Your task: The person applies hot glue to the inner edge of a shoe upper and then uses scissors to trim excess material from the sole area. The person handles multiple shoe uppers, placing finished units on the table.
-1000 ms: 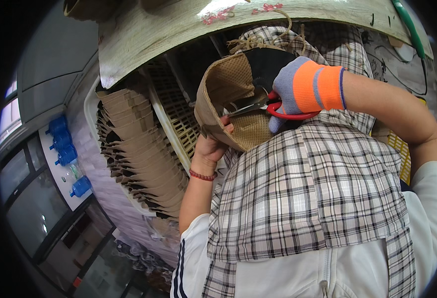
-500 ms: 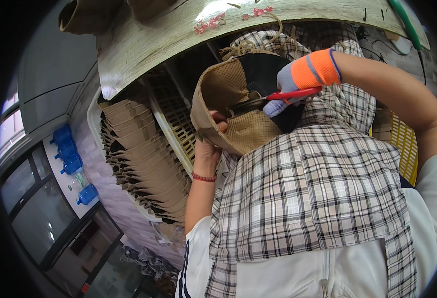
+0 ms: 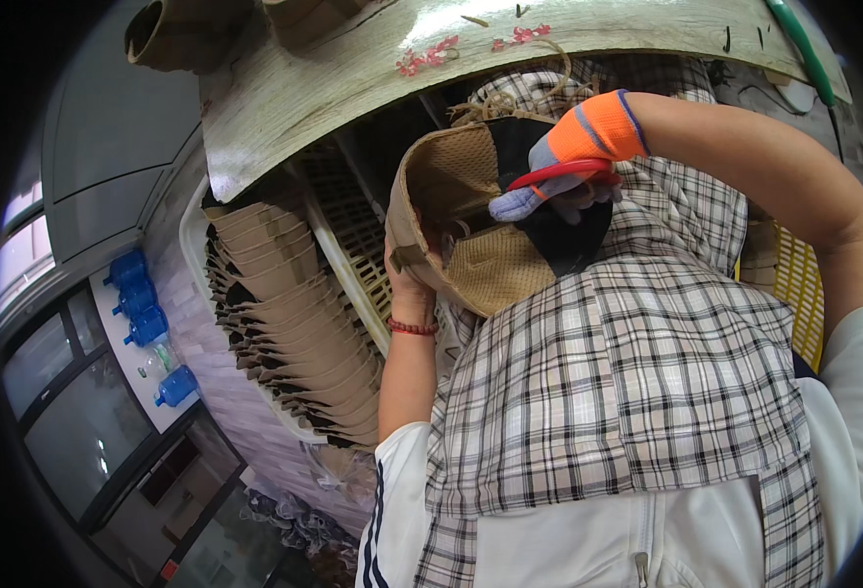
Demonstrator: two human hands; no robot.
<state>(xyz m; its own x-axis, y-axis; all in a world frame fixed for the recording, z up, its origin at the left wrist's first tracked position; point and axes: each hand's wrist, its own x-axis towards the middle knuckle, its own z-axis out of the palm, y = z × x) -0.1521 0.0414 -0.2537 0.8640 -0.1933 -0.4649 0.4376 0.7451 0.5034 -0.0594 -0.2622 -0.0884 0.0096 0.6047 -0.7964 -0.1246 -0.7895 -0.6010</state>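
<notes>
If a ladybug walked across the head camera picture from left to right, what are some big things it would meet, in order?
Blue water bottles → stack of brown pieces → bare left hand → gloved right hand → yellow basket.

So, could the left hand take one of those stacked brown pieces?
Likely not right now: the left hand is gripping the open brown piece, though the stack lies close on its left.
</notes>
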